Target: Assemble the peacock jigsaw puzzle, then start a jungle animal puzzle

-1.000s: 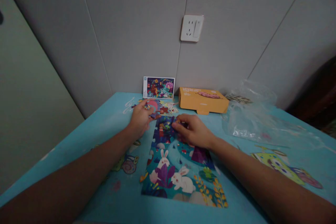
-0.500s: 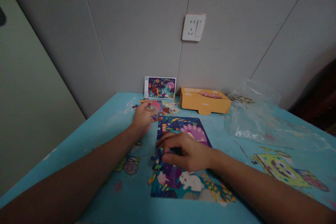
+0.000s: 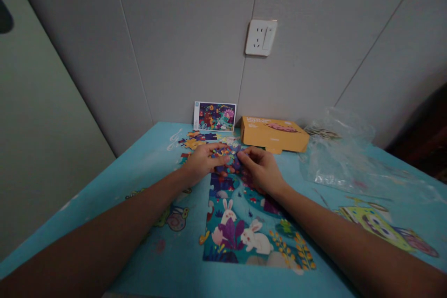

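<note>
Over a blue desk [image 3: 139,167], the left hand [image 3: 201,164] grips colourful puzzle pieces [image 3: 232,155]; the right hand [image 3: 261,170] pinches their three o'clock edge. From the hands, a joined rabbit puzzle [image 3: 240,223] lies at six, loose pieces [image 3: 193,143] at ten, a picture card [image 3: 215,117] at twelve, an orange box [image 3: 272,137] at two.

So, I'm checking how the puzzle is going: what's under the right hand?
The puzzle shows on the near side of the right hand and seems to run beneath it. What the hand covers can't be seen.
</note>
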A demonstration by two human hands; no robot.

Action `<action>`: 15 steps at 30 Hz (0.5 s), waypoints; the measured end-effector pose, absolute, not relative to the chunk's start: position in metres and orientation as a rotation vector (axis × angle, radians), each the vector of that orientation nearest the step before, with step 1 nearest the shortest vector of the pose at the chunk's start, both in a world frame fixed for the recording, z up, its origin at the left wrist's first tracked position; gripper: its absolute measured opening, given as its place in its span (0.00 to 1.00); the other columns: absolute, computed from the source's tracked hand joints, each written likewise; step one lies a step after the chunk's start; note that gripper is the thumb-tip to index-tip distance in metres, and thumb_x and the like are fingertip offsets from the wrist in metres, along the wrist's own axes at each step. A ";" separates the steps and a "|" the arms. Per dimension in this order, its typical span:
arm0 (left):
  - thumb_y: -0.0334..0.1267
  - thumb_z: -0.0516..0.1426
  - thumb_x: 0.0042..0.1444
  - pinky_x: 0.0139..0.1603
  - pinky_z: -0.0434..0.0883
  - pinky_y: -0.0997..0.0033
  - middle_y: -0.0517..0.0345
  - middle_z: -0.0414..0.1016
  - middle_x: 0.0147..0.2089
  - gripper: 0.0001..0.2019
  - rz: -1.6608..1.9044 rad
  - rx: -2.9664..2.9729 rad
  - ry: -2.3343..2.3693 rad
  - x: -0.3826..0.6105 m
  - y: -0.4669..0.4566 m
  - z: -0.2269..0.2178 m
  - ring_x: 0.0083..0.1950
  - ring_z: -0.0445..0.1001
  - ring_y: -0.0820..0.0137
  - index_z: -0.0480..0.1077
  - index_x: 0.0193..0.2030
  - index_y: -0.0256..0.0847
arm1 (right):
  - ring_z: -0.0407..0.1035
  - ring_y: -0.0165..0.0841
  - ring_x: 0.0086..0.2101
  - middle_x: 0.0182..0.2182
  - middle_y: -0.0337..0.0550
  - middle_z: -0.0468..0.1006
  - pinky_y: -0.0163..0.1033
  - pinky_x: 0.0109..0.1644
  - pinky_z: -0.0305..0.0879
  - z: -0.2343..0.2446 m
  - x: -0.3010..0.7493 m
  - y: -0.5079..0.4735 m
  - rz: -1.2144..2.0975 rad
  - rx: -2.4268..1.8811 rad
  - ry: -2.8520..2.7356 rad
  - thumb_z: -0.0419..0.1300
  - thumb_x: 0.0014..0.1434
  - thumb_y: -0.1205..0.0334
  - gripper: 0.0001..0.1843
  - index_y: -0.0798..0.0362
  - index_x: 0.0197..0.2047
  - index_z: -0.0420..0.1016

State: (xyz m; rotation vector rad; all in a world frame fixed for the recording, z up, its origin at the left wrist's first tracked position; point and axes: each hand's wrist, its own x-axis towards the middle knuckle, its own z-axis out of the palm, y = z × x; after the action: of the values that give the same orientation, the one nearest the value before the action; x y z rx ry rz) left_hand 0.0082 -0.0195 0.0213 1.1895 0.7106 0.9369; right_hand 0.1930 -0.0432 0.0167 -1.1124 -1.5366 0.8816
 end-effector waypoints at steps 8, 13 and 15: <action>0.29 0.70 0.38 0.31 0.78 0.67 0.48 0.80 0.37 0.27 0.977 1.110 0.796 0.006 -0.018 0.028 0.36 0.80 0.61 0.72 0.49 0.34 | 0.57 0.27 0.17 0.17 0.32 0.64 0.34 0.22 0.53 0.014 0.200 -0.036 0.752 -1.204 -1.391 0.59 0.55 0.41 0.21 0.51 0.27 0.65; 0.34 0.72 0.37 0.29 0.78 0.67 0.49 0.81 0.36 0.24 0.980 1.192 0.877 0.008 -0.019 0.027 0.34 0.80 0.63 0.75 0.44 0.35 | 0.56 0.27 0.17 0.16 0.31 0.63 0.33 0.21 0.53 0.015 0.197 -0.038 0.808 -1.145 -1.413 0.58 0.56 0.43 0.19 0.50 0.28 0.63; 0.35 0.71 0.38 0.28 0.78 0.68 0.50 0.81 0.35 0.22 0.979 1.218 0.898 0.008 -0.018 0.025 0.31 0.79 0.65 0.76 0.43 0.35 | 0.56 0.27 0.18 0.17 0.31 0.63 0.33 0.21 0.53 0.015 0.196 -0.039 0.808 -1.154 -1.437 0.58 0.56 0.43 0.20 0.50 0.27 0.63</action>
State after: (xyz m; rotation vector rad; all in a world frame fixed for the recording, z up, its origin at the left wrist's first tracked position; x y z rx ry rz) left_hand 0.0079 -0.0185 0.0253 1.2182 0.8982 0.9792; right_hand 0.1959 -0.0394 0.0151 -1.1538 -1.4367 0.8079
